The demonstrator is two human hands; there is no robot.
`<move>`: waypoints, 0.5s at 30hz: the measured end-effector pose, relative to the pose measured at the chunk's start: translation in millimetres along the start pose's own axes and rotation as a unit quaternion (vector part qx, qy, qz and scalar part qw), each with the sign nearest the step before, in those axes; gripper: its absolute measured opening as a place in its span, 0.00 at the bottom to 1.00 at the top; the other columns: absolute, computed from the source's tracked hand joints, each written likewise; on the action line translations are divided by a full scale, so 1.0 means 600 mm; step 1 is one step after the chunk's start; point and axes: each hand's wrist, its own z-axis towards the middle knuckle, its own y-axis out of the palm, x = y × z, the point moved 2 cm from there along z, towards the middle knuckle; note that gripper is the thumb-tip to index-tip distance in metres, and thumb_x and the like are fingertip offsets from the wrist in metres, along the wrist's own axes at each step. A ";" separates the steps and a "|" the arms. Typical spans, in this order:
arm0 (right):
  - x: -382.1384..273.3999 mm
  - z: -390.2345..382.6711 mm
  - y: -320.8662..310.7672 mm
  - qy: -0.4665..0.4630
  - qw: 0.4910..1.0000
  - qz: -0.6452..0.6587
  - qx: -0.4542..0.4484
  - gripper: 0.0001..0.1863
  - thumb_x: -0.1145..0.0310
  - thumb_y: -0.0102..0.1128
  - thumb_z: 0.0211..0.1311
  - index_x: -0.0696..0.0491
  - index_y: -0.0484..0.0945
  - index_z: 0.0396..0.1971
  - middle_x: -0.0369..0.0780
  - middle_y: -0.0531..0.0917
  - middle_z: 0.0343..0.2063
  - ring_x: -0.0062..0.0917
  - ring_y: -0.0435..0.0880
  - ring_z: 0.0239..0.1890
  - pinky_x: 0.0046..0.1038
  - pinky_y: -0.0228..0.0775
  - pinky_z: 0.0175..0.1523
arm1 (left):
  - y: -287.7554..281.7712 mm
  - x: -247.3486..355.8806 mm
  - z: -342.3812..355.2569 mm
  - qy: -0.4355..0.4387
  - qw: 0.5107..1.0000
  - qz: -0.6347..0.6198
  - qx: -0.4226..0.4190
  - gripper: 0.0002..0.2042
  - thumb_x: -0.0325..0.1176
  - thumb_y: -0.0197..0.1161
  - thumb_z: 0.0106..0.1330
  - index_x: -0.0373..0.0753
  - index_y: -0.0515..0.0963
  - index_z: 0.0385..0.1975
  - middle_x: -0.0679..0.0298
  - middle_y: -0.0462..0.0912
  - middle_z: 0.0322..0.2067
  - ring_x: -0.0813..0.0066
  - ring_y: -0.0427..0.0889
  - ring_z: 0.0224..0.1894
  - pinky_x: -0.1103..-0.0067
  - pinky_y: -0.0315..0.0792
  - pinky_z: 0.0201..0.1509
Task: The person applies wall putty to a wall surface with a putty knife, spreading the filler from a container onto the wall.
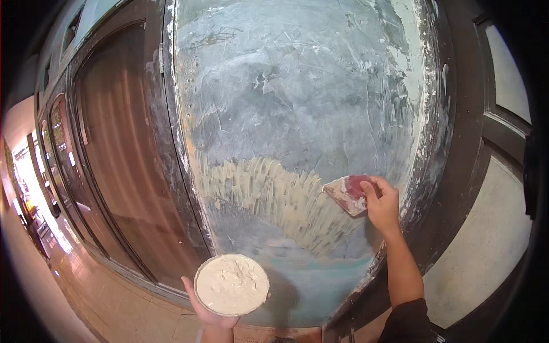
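My right hand (382, 207) grips a dark red putty scraper (350, 193) whose blade is smeared with pale filler. The blade's edge is against the grey-blue wall (297, 97), at the right end of a cream band of putty (269, 197) laid in short streaks. Lower and to the left, my left hand (209, 314) holds up a round tub (231, 284) from below, its thumb along the left side. Thick cream putty with a lumpy surface fills the tub. Most of the left fingers are hidden under it.
A dark wooden door with a brown curtained pane (120, 143) stands left of the wall. Dark wooden framing with pale panels (486, 240) rises on the right. Glossy tiled floor (114, 297) lies at lower left, with a bright opening (37, 177) beyond.
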 end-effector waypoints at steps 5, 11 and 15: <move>-0.015 -0.006 0.009 0.004 1.000 -0.010 -0.010 0.08 0.72 0.68 0.70 0.63 0.84 0.40 0.41 0.88 0.27 0.18 0.83 0.30 0.25 0.74 0.37 | 0.022 -0.011 -0.010 -0.029 0.988 0.109 -0.109 0.47 0.78 0.35 0.70 0.43 0.64 0.75 0.49 0.65 0.74 0.31 0.67 0.70 0.20 0.59 0.60; -0.027 0.007 -0.002 0.012 0.999 0.036 0.003 0.10 0.69 0.68 0.72 0.63 0.84 0.38 0.38 0.88 0.26 0.16 0.82 0.30 0.23 0.73 0.37 | 0.005 -0.008 -0.007 0.009 0.988 0.134 -0.076 0.47 0.78 0.37 0.69 0.45 0.65 0.75 0.51 0.65 0.74 0.30 0.67 0.70 0.17 0.58 0.59; -0.012 -0.023 0.010 -0.001 0.999 -0.015 -0.037 0.09 0.70 0.69 0.70 0.62 0.85 0.38 0.41 0.86 0.24 0.18 0.83 0.28 0.26 0.74 0.35 | 0.003 -0.009 0.000 0.012 0.999 0.037 -0.013 0.46 0.78 0.38 0.69 0.45 0.67 0.74 0.51 0.66 0.74 0.31 0.68 0.70 0.18 0.58 0.59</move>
